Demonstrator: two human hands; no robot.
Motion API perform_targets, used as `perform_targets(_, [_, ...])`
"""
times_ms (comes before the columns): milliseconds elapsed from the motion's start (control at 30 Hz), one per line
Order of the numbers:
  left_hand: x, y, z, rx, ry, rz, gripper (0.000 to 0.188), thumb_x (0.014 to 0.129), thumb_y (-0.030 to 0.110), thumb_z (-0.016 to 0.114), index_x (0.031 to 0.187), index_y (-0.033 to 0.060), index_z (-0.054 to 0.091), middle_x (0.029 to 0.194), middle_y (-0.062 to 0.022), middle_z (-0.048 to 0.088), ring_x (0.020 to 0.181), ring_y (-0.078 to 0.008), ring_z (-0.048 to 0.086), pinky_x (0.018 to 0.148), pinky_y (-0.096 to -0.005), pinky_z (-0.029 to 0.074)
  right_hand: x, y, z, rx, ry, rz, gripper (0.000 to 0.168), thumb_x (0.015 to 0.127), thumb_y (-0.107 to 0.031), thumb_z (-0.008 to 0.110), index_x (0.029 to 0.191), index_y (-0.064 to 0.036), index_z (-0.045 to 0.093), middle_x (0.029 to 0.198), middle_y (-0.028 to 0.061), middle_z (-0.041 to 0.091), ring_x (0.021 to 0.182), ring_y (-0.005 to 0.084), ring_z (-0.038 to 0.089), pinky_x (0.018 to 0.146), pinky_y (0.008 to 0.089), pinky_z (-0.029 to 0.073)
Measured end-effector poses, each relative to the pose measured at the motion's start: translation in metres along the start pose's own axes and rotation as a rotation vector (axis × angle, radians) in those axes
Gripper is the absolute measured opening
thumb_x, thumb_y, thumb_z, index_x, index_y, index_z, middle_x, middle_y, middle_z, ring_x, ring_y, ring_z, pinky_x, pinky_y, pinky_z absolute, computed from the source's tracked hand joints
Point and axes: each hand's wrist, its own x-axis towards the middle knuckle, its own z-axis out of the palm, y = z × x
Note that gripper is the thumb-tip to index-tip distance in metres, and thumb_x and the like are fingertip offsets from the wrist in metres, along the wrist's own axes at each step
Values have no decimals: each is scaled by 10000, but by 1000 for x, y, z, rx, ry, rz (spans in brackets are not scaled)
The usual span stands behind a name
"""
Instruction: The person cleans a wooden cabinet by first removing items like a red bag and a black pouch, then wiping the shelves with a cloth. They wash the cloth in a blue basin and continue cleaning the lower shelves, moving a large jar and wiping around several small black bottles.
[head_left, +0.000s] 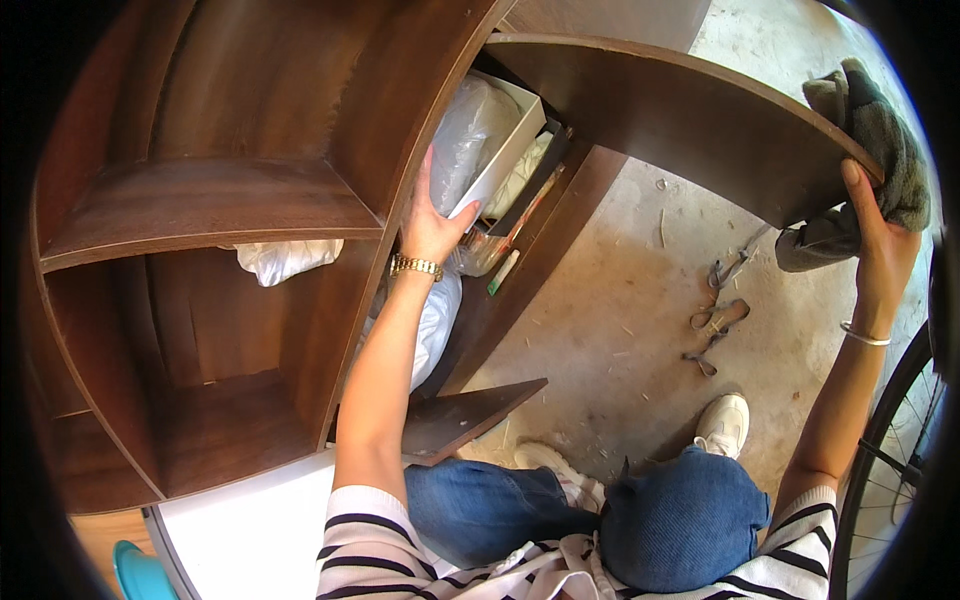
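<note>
My left hand (433, 229) reaches into the lower compartment of a dark brown wooden cabinet (375, 180). Its thumb and fingers are spread across the near end of a white box (506, 161). Inside the box is a clear plastic bag (476, 124) with contents I cannot make out. My right hand (885, 225) is at the free end of the open cabinet door (667, 112), thumb against its edge. A dark grey cloth (896, 161) is bunched in that hand, hiding most of its fingers.
Beside the white box stands a dark box (525, 180) with pale wrapped contents. A white plastic bag (437, 322) lies nearer me. A second door (480, 412) juts out by my knee. A dark strap (720, 315) lies on the concrete floor (585, 315); a bicycle wheel (855, 450) stands right.
</note>
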Motion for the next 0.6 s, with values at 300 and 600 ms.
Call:
perform_targets(300, [-81, -68, -18, 342, 88, 206, 749, 708, 208, 809, 1351, 96, 442, 1268, -233, 500, 1194, -397, 453, 998, -451, 382, 1, -2, 2, 48, -43, 33, 345, 794, -190, 772, 1053, 6, 655, 967, 45, 669, 891, 125, 611, 808, 236, 483])
perform_targets(600, [-109, -66, -39, 238, -16, 68, 738, 681, 252, 836, 1299, 88, 467, 1176, -233, 529, 1106, -411, 500, 942, -475, 413, -10, -22, 4, 139, 173, -62, 363, 789, -130, 774, 1087, 17, 628, 997, 54, 653, 897, 126, 593, 827, 242, 468])
